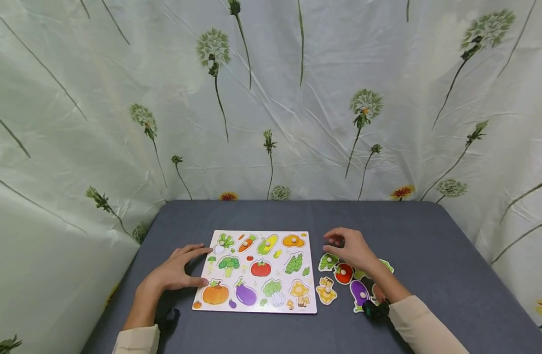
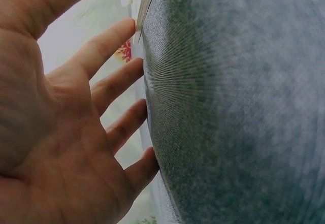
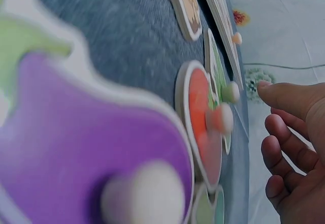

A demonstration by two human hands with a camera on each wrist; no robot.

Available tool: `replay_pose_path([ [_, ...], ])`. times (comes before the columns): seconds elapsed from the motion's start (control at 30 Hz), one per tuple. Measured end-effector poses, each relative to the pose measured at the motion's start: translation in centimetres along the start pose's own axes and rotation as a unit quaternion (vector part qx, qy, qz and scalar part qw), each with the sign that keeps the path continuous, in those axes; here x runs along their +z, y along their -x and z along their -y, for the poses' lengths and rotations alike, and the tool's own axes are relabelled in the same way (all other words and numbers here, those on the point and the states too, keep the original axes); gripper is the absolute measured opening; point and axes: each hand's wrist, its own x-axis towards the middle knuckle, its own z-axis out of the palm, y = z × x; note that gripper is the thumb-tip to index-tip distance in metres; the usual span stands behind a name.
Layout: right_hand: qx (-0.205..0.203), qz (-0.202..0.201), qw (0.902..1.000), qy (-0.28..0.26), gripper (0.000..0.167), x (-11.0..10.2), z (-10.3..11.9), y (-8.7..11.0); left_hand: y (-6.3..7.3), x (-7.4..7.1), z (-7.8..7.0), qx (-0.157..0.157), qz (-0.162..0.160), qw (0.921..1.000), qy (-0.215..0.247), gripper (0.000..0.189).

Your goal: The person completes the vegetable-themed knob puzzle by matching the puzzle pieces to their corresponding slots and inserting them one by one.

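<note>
A white vegetable puzzle board (image 1: 271, 246) lies on the table, with knobbed pieces along its far row. At its left edge my left hand (image 1: 179, 269) rests with thumb and fingers spread, fingertips touching the side; the left wrist view shows its straight fingers (image 2: 114, 84). My right hand (image 1: 351, 248) hovers over loose pieces right of the board, fingers loosely bent and holding nothing. Beneath and around it lie a green leafy piece (image 1: 327, 262), a tomato piece (image 1: 343, 274), a mushroom piece (image 1: 326, 292) and an eggplant piece (image 3: 86, 127). The right forearm covers some others.
A dark grey cloth (image 1: 253, 334) covers the table. Behind it hangs a pale curtain (image 1: 306, 147) printed with dandelions. The loose pieces lie close together, some overlapping, each with a round knob where visible.
</note>
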Motion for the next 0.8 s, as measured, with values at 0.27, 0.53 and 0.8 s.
replay_pose_path([
  [0.27, -0.019, -0.023, 0.9993, 0.023, 0.022, -1.8, -1.2, 1.8, -0.1, -0.2, -0.3, 0.008, 0.002, 1.0000, -0.002, 0.091],
  [0.53, -0.009, -0.032, 0.9988, 0.036, 0.022, -3.5, -2.3, 3.8, -0.1, -0.2, -0.3, 0.001, 0.005, 1.0000, -0.006, 0.092],
  [0.8, -0.006, -0.041, 0.9979, 0.049, 0.022, -4.3, -2.6, 5.6, 0.0, -0.2, -0.1, 0.002, 0.008, 0.9999, -0.007, 0.091],
])
